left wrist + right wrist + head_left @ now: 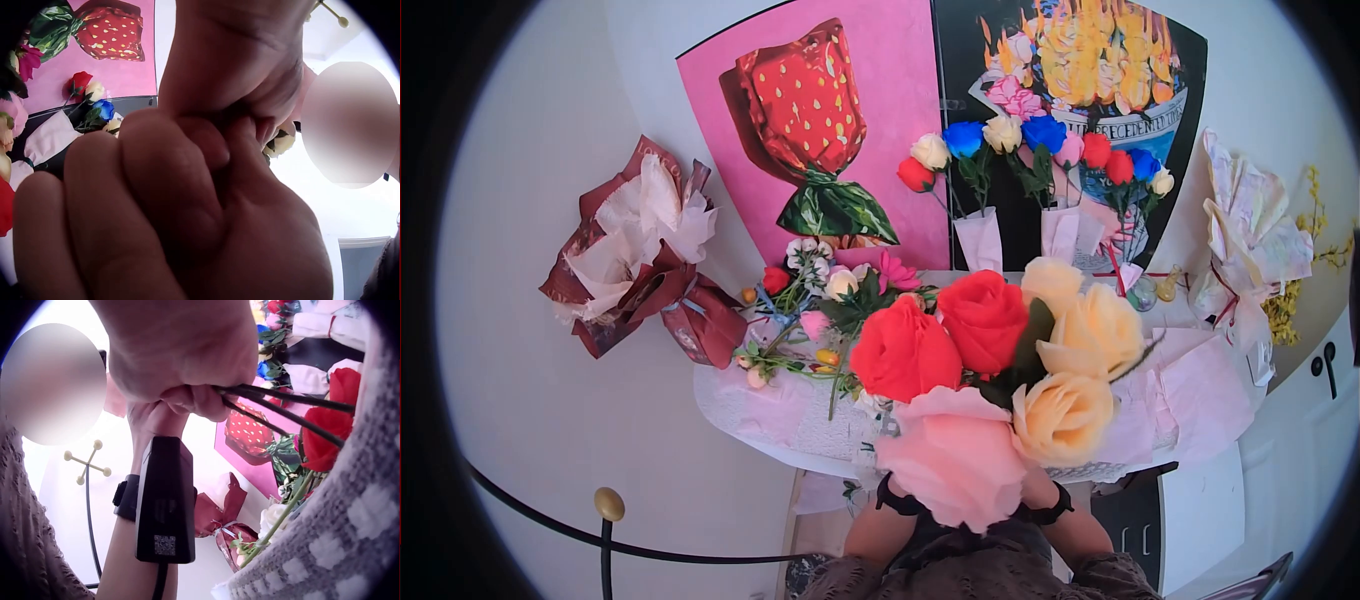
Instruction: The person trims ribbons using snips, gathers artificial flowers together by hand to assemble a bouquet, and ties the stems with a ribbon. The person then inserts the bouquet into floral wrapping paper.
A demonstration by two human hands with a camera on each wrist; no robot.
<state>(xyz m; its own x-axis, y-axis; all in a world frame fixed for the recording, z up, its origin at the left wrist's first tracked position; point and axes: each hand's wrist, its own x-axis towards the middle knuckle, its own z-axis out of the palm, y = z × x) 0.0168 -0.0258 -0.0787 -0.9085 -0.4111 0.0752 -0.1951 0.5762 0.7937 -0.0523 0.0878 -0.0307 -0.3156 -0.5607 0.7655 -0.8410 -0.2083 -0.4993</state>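
Close before the person, a bunch of artificial roses stands with its blooms up: a large pink rose [955, 455], two red roses [905, 350] and several cream roses [1063, 418]. Dark rose stems [294, 417] come out of my right hand [187, 356], whose fingers curl round them. My left hand [150, 206] meets the right hand at the stems, its fingers curled and thumb folded in; the stem ends within it are hidden. In the head view the blooms cover most of both hands.
More loose flowers [805, 310] lie on the white-clothed table [750, 425]. Pink wrapping paper [1190, 390] spreads on its right side. Wrapped small bouquets [978, 240] stand behind, before two posters. A maroon-wrapped bouquet [640, 260] is at left, a pale one [1250, 230] at right.
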